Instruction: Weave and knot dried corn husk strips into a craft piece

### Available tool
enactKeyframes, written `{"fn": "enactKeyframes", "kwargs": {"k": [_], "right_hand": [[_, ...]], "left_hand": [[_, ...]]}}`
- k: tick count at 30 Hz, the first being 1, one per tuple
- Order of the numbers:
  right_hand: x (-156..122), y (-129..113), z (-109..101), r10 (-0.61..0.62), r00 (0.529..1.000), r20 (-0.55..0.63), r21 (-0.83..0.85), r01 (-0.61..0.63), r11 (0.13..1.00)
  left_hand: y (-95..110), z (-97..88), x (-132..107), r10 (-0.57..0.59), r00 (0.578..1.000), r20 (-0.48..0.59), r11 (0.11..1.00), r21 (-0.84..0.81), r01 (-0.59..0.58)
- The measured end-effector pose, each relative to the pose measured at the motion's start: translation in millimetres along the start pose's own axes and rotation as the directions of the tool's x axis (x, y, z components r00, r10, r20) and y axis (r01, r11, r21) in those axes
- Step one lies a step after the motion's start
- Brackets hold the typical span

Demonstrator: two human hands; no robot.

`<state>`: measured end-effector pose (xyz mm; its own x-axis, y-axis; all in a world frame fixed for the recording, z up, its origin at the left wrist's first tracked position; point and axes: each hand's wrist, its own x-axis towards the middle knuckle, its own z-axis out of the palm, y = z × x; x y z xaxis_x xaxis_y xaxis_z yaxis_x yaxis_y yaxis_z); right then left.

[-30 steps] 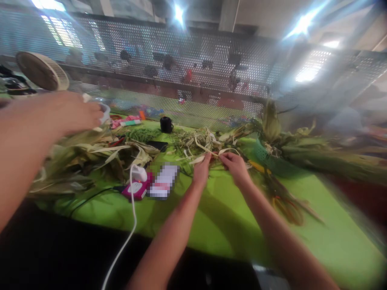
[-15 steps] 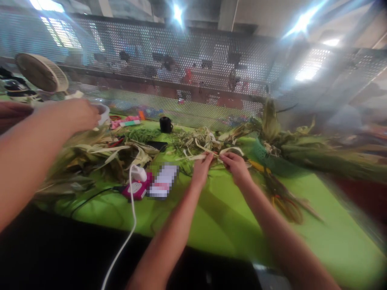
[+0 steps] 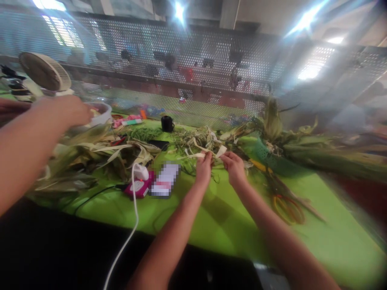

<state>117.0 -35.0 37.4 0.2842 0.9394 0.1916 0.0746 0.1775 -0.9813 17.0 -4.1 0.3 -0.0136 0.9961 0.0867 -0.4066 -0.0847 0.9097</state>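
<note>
My left hand (image 3: 204,166) pinches a pale strip of dried corn husk (image 3: 196,154) over the green tabletop (image 3: 223,205). Close by on the right, my right hand (image 3: 233,164) is closed with thumb and finger together on a pale husk strip (image 3: 221,151). Whether both hands hold one strip or two, I cannot tell. Just beyond them lies a tangled heap of thin husk shreds (image 3: 193,139). A phone (image 3: 165,180) rests to the left of my left forearm.
A magenta power adapter (image 3: 139,187) with a white plug and cable sits beside the phone. Left are dried husks (image 3: 117,155) and a co-worker's arm (image 3: 51,117) near a clear bowl (image 3: 102,113). A black mug (image 3: 167,123), orange-handled scissors (image 3: 288,209) and a green basket (image 3: 263,149) stand around.
My right hand has shifted slightly, and the husk strip's loop beside it now shows as a short folded end. The co-worker's hand has drawn back left, showing more of the bowl.
</note>
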Motion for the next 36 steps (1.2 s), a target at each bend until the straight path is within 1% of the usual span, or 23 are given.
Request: {"fn": "enactKeyframes", "kwargs": {"k": [2, 5, 7, 9, 11, 12, 13, 14, 15, 16, 17, 18, 19, 20, 21, 22, 23, 24, 25, 27, 30, 33, 36], "right_hand": [[1, 1, -4, 0.011, 1.0, 0.02, 0.019, -0.011, 1.0], [1, 6, -12, 0.059, 0.996, 0.069, -0.019, -0.058, 0.998], [3, 9, -17, 0.074, 0.991, 0.112, -0.055, -0.068, 0.996], [5, 11, -20, 0.049, 0.991, 0.128, -0.068, -0.04, 0.997], [7, 11, -23, 0.018, 0.994, 0.104, -0.075, -0.01, 0.997], [8, 11, -24, 0.005, 0.996, 0.086, -0.086, 0.002, 0.996], [9, 9, -26, -0.006, 0.997, 0.072, -0.108, 0.013, 0.994], [10, 8, -29, -0.013, 0.998, 0.063, -0.143, 0.022, 0.989], [11, 6, -32, -0.019, 0.998, 0.059, -0.187, 0.03, 0.982], [12, 4, -36, -0.025, 0.998, 0.064, -0.231, 0.04, 0.972], [13, 3, -39, -0.031, 0.996, 0.083, -0.27, 0.052, 0.961], [15, 2, -43, -0.038, 0.993, 0.113, -0.298, 0.07, 0.952], [16, 1, -46, -0.045, 0.987, 0.156, -0.312, 0.093, 0.946], [17, 0, -49, -0.052, 0.977, 0.205, -0.315, 0.117, 0.942], [18, -1, -52, -0.056, 0.966, 0.252, -0.311, 0.136, 0.941], [19, -1, -53, -0.055, 0.956, 0.288, -0.305, 0.146, 0.941], [20, -1, -55, -0.052, 0.95, 0.308, -0.298, 0.148, 0.943], [20, 0, -55, -0.05, 0.949, 0.312, -0.289, 0.145, 0.946], [21, 0, -56, -0.05, 0.951, 0.304, -0.278, 0.138, 0.951], [20, 2, -56, -0.052, 0.962, 0.269, -0.229, 0.116, 0.966], [21, 6, -56, -0.039, 0.97, 0.238, -0.113, 0.067, 0.991], [22, 11, -56, -0.035, 0.974, 0.226, -0.036, 0.044, 0.998], [23, 14, -54, -0.027, 0.976, 0.218, -0.041, 0.037, 0.998]], "left_hand": [[1, -1.7, 0, 0.044, 0.999, 0.007, 0.999, 0.016, -0.044], [1, -2.0, -3, 0.076, 0.995, 0.062, 0.995, 0.058, -0.08], [0, -0.5, -4, 0.072, 0.992, 0.104, 0.996, 0.052, -0.078], [-3, -0.7, -2, 0.032, 0.993, 0.11, 0.999, -0.007, -0.031], [-3, -6.1, 5, -0.035, 0.999, 0.034, 0.995, -0.088, 0.037], [-1, -11.0, 10, -0.063, 0.997, -0.041, 0.991, -0.12, 0.057], [1, -17.0, 16, -0.07, 0.986, -0.149, 0.989, -0.137, 0.05], [5, -23.3, 21, -0.034, 0.967, -0.254, 0.993, -0.114, 0.005], [9, -29.1, 26, 0.055, 0.936, -0.347, 0.996, -0.048, -0.076], [14, -33.7, 28, 0.18, 0.899, -0.4, 0.984, 0.067, -0.167], [18, -36.3, 29, 0.319, 0.865, -0.387, 0.945, 0.197, -0.26], [22, -36.6, 28, 0.384, 0.864, -0.325, 0.915, 0.257, -0.311], [25, -34.9, 25, 0.445, 0.87, -0.212, 0.87, 0.332, -0.364], [27, -31.3, 21, 0.482, 0.876, -0.014, 0.792, 0.435, -0.429], [27, -26.7, 16, 0.465, 0.867, 0.179, 0.707, 0.513, -0.486], [26, -21.8, 11, 0.41, 0.853, 0.323, 0.641, 0.564, -0.521], [25, -17.2, 7, 0.341, 0.839, 0.424, 0.596, 0.592, -0.542], [22, -13.5, 4, 0.272, 0.831, 0.485, 0.591, 0.597, -0.542], [20, -10.9, 2, 0.213, 0.829, 0.518, 0.619, 0.584, -0.524], [16, -8.6, 0, 0.121, 0.832, 0.541, 0.723, 0.526, -0.447], [14, -8.4, 1, 0.041, 0.85, 0.525, 0.866, 0.406, -0.292], [12, -7.3, 1, -0.014, 0.873, 0.487, 0.929, 0.33, -0.169], [5, -6.4, 1, -0.062, 0.907, 0.416, 0.957, 0.282, -0.064]]}}
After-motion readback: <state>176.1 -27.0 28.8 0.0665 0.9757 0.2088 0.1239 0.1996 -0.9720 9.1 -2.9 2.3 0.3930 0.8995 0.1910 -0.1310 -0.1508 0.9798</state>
